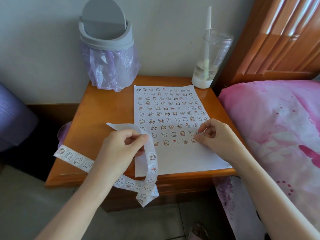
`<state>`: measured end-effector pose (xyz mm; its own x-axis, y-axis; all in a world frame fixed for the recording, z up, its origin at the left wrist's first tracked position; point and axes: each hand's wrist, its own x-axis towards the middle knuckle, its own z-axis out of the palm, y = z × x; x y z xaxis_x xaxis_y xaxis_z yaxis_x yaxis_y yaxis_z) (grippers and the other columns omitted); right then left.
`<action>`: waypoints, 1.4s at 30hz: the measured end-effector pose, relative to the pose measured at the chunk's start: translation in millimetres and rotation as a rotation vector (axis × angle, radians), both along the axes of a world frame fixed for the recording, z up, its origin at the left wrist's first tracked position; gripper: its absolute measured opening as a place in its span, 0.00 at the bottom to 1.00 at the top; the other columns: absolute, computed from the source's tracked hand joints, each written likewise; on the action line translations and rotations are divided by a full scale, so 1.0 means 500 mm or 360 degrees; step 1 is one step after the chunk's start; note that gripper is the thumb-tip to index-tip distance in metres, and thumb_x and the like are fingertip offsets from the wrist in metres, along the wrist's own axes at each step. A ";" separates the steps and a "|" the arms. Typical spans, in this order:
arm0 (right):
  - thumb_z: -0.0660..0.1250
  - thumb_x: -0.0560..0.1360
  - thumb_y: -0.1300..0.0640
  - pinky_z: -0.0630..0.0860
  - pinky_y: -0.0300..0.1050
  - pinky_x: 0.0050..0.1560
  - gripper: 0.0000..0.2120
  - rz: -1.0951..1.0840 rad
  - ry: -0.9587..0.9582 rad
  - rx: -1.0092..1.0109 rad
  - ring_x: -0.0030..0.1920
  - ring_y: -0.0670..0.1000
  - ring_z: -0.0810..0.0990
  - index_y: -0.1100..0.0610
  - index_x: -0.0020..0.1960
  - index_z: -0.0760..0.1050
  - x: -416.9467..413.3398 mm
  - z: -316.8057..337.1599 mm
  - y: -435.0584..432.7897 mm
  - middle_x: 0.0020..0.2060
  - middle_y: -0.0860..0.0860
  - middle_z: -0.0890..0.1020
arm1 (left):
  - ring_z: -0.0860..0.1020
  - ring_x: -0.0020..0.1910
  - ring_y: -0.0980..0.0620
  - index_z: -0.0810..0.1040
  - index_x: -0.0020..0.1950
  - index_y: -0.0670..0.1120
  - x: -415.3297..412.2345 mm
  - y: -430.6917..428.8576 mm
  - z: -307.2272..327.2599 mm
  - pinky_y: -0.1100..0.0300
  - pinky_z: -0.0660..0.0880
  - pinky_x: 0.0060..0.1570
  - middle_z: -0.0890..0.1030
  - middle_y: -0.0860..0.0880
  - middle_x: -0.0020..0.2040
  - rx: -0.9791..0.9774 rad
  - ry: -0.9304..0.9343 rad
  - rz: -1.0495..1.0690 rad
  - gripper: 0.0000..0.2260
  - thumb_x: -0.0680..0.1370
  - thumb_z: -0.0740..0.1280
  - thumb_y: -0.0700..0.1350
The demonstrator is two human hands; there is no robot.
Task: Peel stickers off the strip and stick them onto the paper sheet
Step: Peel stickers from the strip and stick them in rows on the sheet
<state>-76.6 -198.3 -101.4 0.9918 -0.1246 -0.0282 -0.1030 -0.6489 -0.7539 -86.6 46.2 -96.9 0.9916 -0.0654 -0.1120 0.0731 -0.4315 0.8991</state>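
Showing the sheet (181, 161) mostly filled, its near end bare: right hand (213, 135) pinches a sticker (198, 133) at its right edge, left hand (121, 149) clamps the still-loaded strip (152, 168) over its near left corner.

Wooden counter (103, 110) has a grey swing-lid bin (105, 32) with a purple bag liner (112, 70) at the back left, and a clear tumbler (209, 58) with a straw (209, 19) back right. Pink-covered bed (277, 118) just beside it, wooden headboard (277, 40) behind.
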 end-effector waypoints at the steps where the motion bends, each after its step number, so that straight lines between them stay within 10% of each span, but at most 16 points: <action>1: 0.74 0.69 0.57 0.67 0.40 0.33 0.09 -0.0005 -0.0002 0.0016 0.32 0.47 0.70 0.56 0.45 0.75 0.000 0.001 -0.001 0.33 0.54 0.76 | 0.81 0.36 0.65 0.81 0.41 0.51 0.000 0.000 0.000 0.71 0.76 0.35 0.84 0.56 0.39 -0.0001 -0.0001 0.0000 0.07 0.76 0.66 0.49; 16: 0.66 0.71 0.47 0.79 0.36 0.40 0.09 0.0380 -0.0147 0.0443 0.39 0.44 0.82 0.50 0.48 0.75 -0.079 0.059 0.148 0.40 0.46 0.83 | 0.84 0.35 0.52 0.81 0.43 0.48 -0.012 0.008 0.041 0.53 0.82 0.36 0.85 0.51 0.38 -0.0260 -0.0051 0.0070 0.07 0.76 0.66 0.49; 23: 0.71 0.71 0.63 0.80 0.40 0.41 0.04 0.0386 -0.0129 0.0802 0.36 0.47 0.83 0.59 0.46 0.79 -0.097 0.058 0.175 0.38 0.50 0.85 | 0.83 0.33 0.52 0.80 0.44 0.43 -0.029 -0.001 0.054 0.61 0.80 0.29 0.84 0.47 0.35 -0.0393 -0.0029 0.0022 0.09 0.76 0.65 0.47; 42: 0.71 0.71 0.59 0.80 0.39 0.45 0.04 0.0298 -0.0353 0.0522 0.42 0.45 0.82 0.52 0.45 0.81 -0.093 0.051 0.164 0.40 0.44 0.84 | 0.83 0.35 0.58 0.82 0.41 0.47 -0.035 -0.013 0.055 0.73 0.75 0.31 0.85 0.53 0.35 -0.0488 -0.0056 -0.0112 0.06 0.75 0.67 0.45</action>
<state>-123.0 -116.2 -75.7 0.9829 0.0380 0.1802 0.1815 -0.3633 -0.9138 -104.1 39.5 -69.3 0.9863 -0.1592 -0.0422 0.0193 -0.1429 0.9896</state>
